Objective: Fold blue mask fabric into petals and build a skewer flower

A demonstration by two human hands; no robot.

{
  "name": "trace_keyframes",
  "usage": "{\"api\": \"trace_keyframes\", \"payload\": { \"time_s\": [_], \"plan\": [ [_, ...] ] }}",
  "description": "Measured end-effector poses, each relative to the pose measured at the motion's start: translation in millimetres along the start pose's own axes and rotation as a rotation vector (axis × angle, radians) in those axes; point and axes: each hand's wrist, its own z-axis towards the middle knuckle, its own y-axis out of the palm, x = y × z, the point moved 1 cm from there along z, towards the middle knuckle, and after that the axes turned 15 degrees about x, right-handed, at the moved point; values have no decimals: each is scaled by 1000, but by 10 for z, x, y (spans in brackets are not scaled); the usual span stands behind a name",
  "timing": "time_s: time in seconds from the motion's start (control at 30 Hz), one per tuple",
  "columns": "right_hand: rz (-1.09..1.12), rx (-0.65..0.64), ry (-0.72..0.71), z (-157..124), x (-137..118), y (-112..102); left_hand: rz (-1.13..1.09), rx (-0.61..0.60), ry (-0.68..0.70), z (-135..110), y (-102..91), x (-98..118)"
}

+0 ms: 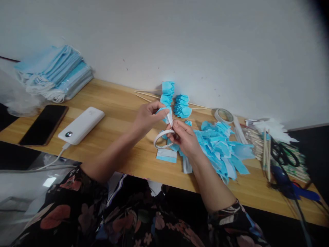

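Pinching a small folded piece of light-blue fabric (164, 110) between thumb and fingertips, the left hand (147, 118) holds it just above the pale wooden tabletop (115, 113), near the middle of the view. The right hand (187, 138) is clenched on the rim of a thin white ring of tape (162, 140) directly below it. A short white strip (170, 119) runs between fabric and ring. The work would probably go best with that strip held taut and straight. It would also help to keep the fabric's fold flat under the left thumb and to grip the ring by its edge, so skin stays off any sticky face. Whether the strip is joined to the roll or already free cannot be told, nor which side is adhesive. The right fingertips are tucked behind the ring. The heap of cut light-blue scraps (221, 147) beside the right wrist covers whatever lies beneath it. The black-handled scissors (282, 152) and the bundle of wooden sticks (257, 139) are blurred, and the far right corner falls into dark shadow.
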Motion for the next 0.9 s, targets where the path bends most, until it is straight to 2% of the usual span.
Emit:
{"api": "trace_keyframes", "payload": {
  "time_s": [0.17, 0.27, 0.43, 0.6, 0.8, 0.9],
  "plan": [
    [61, -39, 26, 6, 15, -2, 14, 6, -35, 3, 7, -18],
    [-10, 10, 10, 6, 14, -6, 16, -5, -43, 6, 14, -30],
    [-99, 63, -4, -12, -40, -21, -20, -98, -98, -3, 26, -9],
    [-73, 107, 24, -28, -105, -25, -44, -152, -121, -8, 8, -22],
    [-14, 94, 38, -35, -151, -22, -78, -297, -126, 13, -2, -55],
    [9, 101, 50, -34, -159, -38, -67, -310, -112, 24, -3, -86]
  ]
}}
